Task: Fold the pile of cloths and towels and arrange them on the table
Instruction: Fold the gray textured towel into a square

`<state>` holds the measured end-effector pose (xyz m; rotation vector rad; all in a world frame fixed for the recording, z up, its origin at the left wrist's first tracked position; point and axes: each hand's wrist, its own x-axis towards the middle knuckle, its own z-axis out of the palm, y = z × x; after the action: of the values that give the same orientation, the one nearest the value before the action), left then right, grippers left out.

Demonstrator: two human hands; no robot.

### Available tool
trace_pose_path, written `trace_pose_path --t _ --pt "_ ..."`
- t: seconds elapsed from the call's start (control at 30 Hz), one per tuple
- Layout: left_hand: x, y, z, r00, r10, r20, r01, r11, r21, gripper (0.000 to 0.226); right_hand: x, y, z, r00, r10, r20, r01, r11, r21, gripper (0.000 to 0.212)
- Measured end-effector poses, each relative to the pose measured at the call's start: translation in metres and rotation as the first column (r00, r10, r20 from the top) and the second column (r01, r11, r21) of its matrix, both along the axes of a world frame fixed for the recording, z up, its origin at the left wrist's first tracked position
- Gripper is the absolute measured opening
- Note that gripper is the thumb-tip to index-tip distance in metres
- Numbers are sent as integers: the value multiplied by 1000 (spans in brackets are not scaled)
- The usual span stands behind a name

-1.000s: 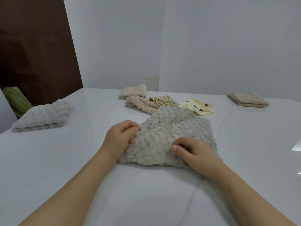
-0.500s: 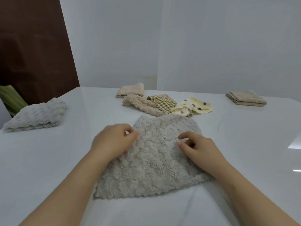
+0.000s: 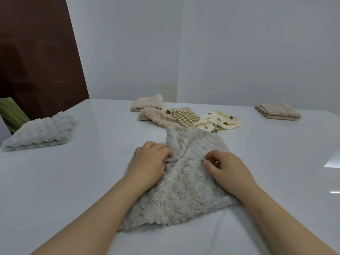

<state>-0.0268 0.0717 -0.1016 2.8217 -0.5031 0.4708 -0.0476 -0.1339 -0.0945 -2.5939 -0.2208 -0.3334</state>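
A white counter [image 3: 55,181] fills the view, with a fluffy grey towel [image 3: 184,190] rumpled on its near middle. The left hand [image 3: 147,162] bunches the towel's left edge in a pinching grip; the right hand [image 3: 228,168] rests curled on top, and I cannot tell whether its grip catches any fabric. Farther back lie a folded pale towel [image 3: 40,131] at left, loose cloths [image 3: 184,117] in the middle and a folded beige cloth [image 3: 277,111] at right.

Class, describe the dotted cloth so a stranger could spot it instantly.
On the white table, look beyond the grey towel to the loose heap at the far middle. The dotted cloth lies at the heap's right end: pale yellow, scalloped, unlike the checked cloth beside it.
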Motion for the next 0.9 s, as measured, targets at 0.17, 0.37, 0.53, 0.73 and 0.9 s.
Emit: trace_pose_path --t 0.17,0.37,0.53,0.73,0.9 --pt "-3 0 0 990 -109 87 105 994 44 34 1 -1 -1 1000 17 -6 -17 1000 3 14" --pt "2 16 8 947 80 310 -56 995 -85 32 0 -3 0 999 45 -2 -45 999 6 15" --pt "-15 -1 7 1000 -22 -7 21 989 -143 25 0 -3 0 998 66 -4 -66 998 3 15" --pt "-13 1 8 985 172 28 -147 906 -396 28 -1 -4 2 997 81 -8 -81 997 5 14" --pt "0 3 -1 941 252 -227 -280 954 -104 44 -1 -3 2 997 78 -7 -78 997 4 15"
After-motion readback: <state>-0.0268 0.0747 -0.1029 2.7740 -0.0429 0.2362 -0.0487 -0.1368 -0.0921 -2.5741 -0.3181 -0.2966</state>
